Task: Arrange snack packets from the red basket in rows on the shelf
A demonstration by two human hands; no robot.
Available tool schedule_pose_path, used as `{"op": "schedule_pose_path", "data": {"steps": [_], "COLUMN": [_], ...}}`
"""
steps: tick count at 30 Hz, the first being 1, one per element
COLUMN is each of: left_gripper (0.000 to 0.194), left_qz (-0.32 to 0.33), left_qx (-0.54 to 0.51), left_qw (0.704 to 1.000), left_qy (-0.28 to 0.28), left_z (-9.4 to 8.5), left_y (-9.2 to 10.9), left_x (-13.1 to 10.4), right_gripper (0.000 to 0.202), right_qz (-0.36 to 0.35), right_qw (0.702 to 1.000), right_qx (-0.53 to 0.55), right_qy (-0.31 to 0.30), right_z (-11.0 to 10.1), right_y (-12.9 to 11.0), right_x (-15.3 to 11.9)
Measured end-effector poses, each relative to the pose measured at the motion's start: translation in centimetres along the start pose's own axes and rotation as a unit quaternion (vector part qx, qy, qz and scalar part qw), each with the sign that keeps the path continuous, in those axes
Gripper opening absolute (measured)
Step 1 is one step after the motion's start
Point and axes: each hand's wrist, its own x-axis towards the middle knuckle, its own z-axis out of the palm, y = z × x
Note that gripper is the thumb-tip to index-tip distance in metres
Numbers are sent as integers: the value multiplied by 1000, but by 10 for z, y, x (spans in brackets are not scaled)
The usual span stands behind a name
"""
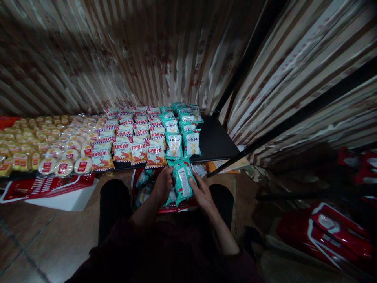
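A teal snack bag (182, 180) is held upright between my two hands, above a red basket (178, 207) between my knees. My left hand (163, 184) grips its left edge with curled fingers. On its right side, my right hand (203, 193) holds the bag with the thumb on its front. More teal bags (144, 195) lie inside the basket. Just beyond, rows of teal bags (193, 142) stand on a black shelf (216, 137), next to rows of white and orange bags (122, 149).
Round wrapped cakes (64, 167) and yellow wrapped pieces (26, 137) cover the shelf's left part. A red crate (44, 188) lies below it. Dark metal bars (253, 145) slope at the right, near red packages (332, 236). A striped curtain (132, 51) hangs behind.
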Motion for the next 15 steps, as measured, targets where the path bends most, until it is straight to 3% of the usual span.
{"op": "schedule_pose_path", "data": {"steps": [3,9,15], "left_gripper": [36,41,35], "left_qz": [16,47,86], "left_qx": [11,59,89], "left_qw": [998,997,992], "left_qy": [-52,-26,-35], "left_z": [-4,-5,4], "left_y": [1,4,3], "left_x": [-5,-17,-23], "right_gripper": [56,33,44], "right_qz": [-42,-123,-74], "right_qw": [998,983,996], "right_qx": [-42,-124,-56], "right_qy": [32,54,17], "right_z": [-1,-9,-12], "right_y": [-1,-12,-18], "right_x": [-1,-5,-2]}}
